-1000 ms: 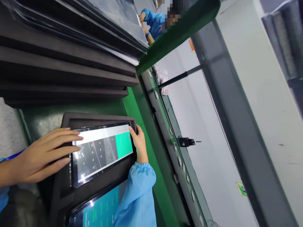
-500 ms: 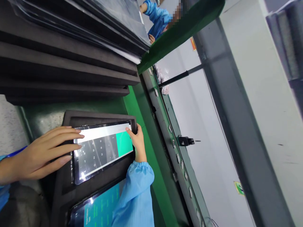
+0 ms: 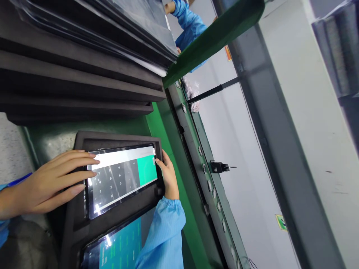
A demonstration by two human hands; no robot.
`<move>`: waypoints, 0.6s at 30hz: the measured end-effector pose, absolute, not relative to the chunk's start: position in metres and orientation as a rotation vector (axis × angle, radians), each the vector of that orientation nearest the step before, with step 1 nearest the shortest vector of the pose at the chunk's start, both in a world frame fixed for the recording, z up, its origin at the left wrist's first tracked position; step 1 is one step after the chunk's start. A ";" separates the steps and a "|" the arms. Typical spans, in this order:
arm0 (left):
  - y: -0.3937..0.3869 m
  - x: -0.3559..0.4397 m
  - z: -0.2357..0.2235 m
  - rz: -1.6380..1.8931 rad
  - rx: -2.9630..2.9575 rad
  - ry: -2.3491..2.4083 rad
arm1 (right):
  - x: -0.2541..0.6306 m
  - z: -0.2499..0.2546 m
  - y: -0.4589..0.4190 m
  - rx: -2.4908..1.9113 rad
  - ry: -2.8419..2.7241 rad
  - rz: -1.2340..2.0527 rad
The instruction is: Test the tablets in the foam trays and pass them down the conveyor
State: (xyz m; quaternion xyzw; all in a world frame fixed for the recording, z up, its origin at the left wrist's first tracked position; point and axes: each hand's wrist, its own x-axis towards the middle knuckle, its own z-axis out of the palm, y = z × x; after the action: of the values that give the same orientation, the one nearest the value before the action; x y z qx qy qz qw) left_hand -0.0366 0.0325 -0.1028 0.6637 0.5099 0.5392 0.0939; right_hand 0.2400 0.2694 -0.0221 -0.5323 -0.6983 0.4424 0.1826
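Note:
A tablet (image 3: 117, 179) with a lit keypad screen and a green block at its right end lies in a dark foam tray (image 3: 117, 136). My left hand (image 3: 58, 181) rests over the tablet's left edge, its fingers stretched out and slightly apart. At the right end, my right hand (image 3: 168, 175) is closed around the edge, thumb at the tablet's border and fingers outside the tray wall; its far fingers are hidden. Below, a second tablet (image 3: 120, 243) with a teal screen sits in the same tray, partly covered by my right sleeve.
Stacked dark foam trays (image 3: 84, 78) rise at the upper left, topped by flat items in clear plastic (image 3: 146, 22). A green rail (image 3: 218, 41) and a ledge with several small fixtures (image 3: 204, 168) run along the right. Another person's blue sleeve (image 3: 186, 20) shows at the top.
My right thumb has drawn back off the screen to the tablet's right edge, and that hand has shifted slightly right and down. My left hand has not moved. The other person's arm has shifted.

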 end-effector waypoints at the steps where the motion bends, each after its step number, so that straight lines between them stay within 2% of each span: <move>1: 0.032 -0.037 -0.103 1.601 1.964 1.509 | 0.242 -0.022 0.268 -1.497 -1.971 1.260; 13: 0.033 -0.040 -0.105 1.549 2.121 1.488 | 0.245 -0.023 0.263 -1.514 -2.063 1.181; 18: 0.032 -0.040 -0.106 1.545 2.123 1.494 | 0.231 -0.022 0.249 -1.633 -2.095 0.965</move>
State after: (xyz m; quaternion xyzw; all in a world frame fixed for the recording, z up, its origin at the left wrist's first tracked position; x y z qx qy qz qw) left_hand -0.0402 0.0323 -0.1058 0.7015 0.4935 0.5106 0.0603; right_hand 0.2312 0.2494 -0.0215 -0.5705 -0.7321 0.3373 0.1572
